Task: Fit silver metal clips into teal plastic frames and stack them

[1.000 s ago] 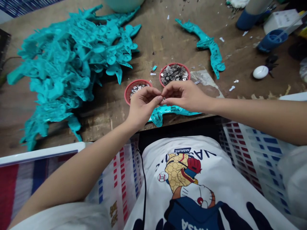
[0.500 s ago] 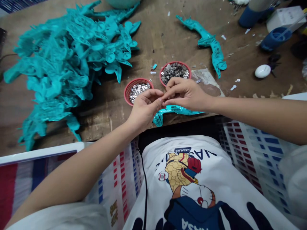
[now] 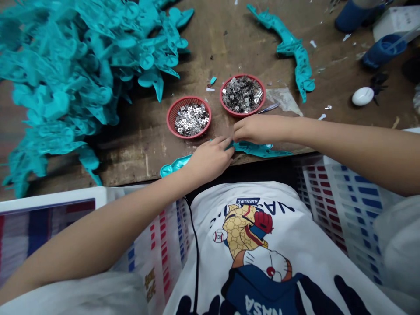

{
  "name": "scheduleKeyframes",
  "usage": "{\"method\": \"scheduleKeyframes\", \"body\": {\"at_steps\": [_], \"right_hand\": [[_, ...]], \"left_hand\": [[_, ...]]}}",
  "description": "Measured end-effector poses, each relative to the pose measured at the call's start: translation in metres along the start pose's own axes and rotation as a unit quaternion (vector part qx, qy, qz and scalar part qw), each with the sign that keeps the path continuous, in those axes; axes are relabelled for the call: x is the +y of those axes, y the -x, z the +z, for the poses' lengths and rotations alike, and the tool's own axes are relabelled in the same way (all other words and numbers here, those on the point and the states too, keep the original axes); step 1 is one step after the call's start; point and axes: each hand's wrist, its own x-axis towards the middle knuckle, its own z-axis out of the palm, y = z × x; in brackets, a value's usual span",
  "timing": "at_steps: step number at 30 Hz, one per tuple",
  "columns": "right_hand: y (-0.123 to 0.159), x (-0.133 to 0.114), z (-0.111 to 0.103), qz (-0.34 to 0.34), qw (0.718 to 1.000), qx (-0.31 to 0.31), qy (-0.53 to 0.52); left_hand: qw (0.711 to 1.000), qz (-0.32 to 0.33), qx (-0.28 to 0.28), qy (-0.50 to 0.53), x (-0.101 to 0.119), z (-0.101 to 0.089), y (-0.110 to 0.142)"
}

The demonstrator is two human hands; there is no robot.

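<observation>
A long, curved turquoise plastic part [image 3: 262,151] lies near the table's front edge under both hands. My left hand [image 3: 211,159] is closed over its middle, fingers bent onto it, hiding that stretch. My right hand [image 3: 252,129] is just above and to the right, its fingers drawn together and pointing down at the part; whatever is between the fingertips is hidden. Two red baskets stand just behind my hands: the left basket [image 3: 169,119] holds shiny small metal plates [image 3: 192,120], the right basket [image 3: 225,106] darker metal pieces [image 3: 243,94].
A large heap of turquoise parts [image 3: 82,74] covers the left side. Another such part [image 3: 290,48] lies behind on the right. A thin screwdriver-like tool [image 3: 269,108] rests beside the right basket. Farther right are a blue cup [image 3: 382,52] and a white egg-shaped object [image 3: 362,96].
My hands, fingertips together above the part before, have separated and come down to it. The left moved lower onto the part, uncovering the left basket. The view has shifted slightly.
</observation>
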Motion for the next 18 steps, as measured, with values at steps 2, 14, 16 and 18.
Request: {"method": "scheduleKeyframes", "body": {"at_steps": [2,14,16,18], "right_hand": [[-0.002,-0.004,0.001,0.0,0.999,-0.034,0.027],[-0.001,-0.014,-0.009,0.025,0.996,-0.061,0.067],[0.004,-0.009,-0.013,0.053,0.997,-0.023,0.059],[0.01,-0.004,-0.021,0.147,0.987,-0.003,0.071]], "left_hand": [[1.0,-0.006,0.009,-0.012,0.001,0.003,-0.002],[0.999,-0.001,0.031,-0.032,-0.006,0.011,-0.01],[0.999,-0.006,0.029,-0.039,-0.006,0.011,-0.009],[0.998,-0.008,0.039,-0.05,-0.006,0.012,-0.007]]}}
